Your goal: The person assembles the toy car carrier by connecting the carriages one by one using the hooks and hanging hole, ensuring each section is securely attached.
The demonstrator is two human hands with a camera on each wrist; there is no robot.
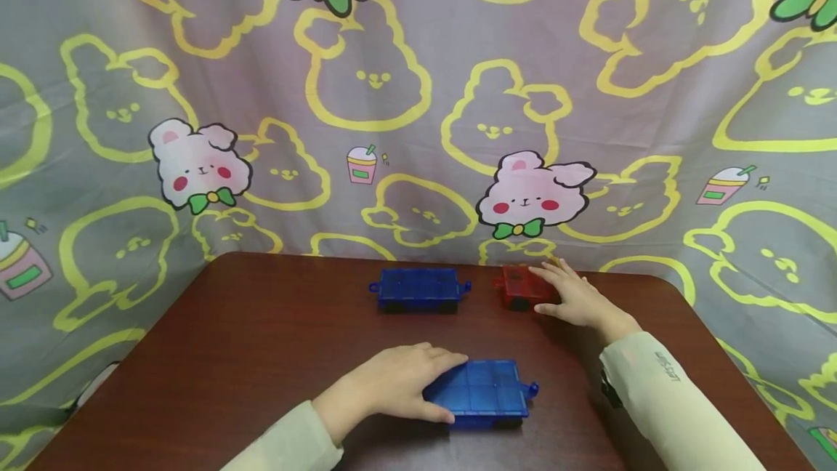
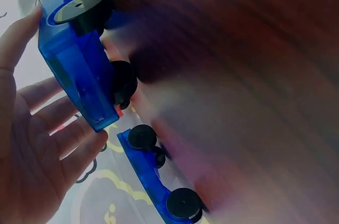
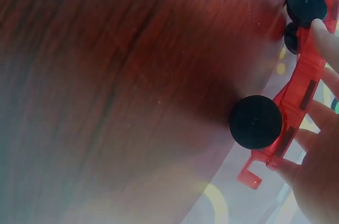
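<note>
Nearest me on the table is a translucent blue toy car base (image 1: 487, 388) with black wheels and a small hitch at its right end. My left hand (image 1: 399, 387) grips its left end, thumb on the near side and fingers on the far side; the left wrist view shows the same blue base (image 2: 79, 70) between thumb and fingers. Toward the back right, my right hand (image 1: 582, 300) holds a translucent red toy car base (image 1: 516, 286) from above, covering its right part. In the right wrist view, thumb and fingers lie along the red base (image 3: 299, 94).
A second blue toy car base (image 1: 420, 286) stands at the back middle, left of the red one, with a hitch at each end. The brown table (image 1: 261, 355) has rounded far corners. Just behind it hangs a patterned curtain (image 1: 418, 151), also at both sides.
</note>
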